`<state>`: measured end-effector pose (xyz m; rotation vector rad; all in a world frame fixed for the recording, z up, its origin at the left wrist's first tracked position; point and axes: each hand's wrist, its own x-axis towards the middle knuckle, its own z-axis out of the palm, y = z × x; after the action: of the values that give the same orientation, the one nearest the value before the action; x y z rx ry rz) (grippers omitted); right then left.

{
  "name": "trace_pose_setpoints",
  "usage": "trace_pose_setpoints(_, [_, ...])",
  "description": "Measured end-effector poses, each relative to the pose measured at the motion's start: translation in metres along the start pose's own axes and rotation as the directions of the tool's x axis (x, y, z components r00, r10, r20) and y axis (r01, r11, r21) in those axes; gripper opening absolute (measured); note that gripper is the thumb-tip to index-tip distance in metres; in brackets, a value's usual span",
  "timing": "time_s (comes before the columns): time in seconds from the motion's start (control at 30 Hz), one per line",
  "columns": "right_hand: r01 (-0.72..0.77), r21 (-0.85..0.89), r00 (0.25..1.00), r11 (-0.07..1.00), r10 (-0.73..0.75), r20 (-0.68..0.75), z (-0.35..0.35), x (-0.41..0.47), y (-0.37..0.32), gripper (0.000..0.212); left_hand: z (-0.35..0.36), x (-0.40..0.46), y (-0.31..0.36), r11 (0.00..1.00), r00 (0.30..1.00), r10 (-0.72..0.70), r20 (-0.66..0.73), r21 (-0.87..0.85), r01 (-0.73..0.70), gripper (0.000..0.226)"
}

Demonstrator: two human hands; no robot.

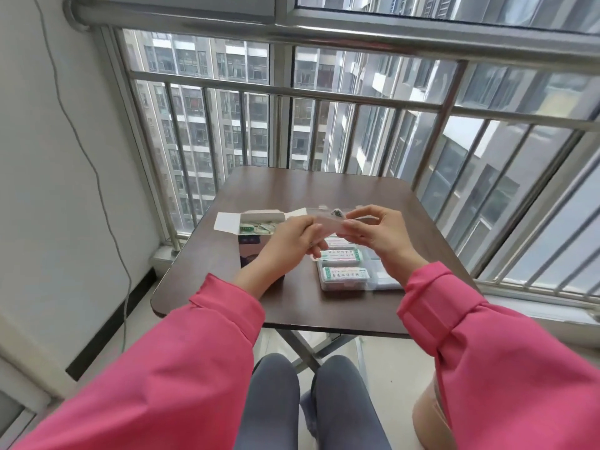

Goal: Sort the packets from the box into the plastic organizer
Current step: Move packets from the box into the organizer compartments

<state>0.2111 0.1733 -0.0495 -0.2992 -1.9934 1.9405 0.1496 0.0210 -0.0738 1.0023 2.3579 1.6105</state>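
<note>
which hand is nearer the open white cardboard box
Left. The left hand is just right of the open white cardboard box, almost beside it; the right hand is farther right, above the clear plastic organizer.

table [292, 190] dark brown, by window; railing [357, 99] metal bars behind it; cable [97, 190] hanging down white wall [39, 157]; towers [201, 92] outside

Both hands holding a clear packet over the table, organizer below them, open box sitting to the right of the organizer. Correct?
Nearly. In the head view the open box sits to the left of the plastic organizer, not the right. The rest holds: the left hand and right hand both pinch a clear packet above the table, with the organizer just below them.
</note>
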Motion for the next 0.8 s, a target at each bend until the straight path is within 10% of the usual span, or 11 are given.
trace_pose_setpoints(0.27, [-0.095, -0.214, 0.982, 0.972, 0.057, -0.18, -0.033, 0.025, 0.024, 0.018, 0.016, 0.014, -0.018, 0.987, 0.993, -0.027, -0.115, 0.152, 0.045, 0.018])
trace_pose_setpoints(0.8, [-0.072, -0.437, 0.995, 0.896, 0.093, 0.027, -0.021, 0.073, 0.048, 0.015, 0.017, 0.023, -0.035, 0.909, 0.985, -0.046, -0.165, 0.402, 0.11, 0.021])
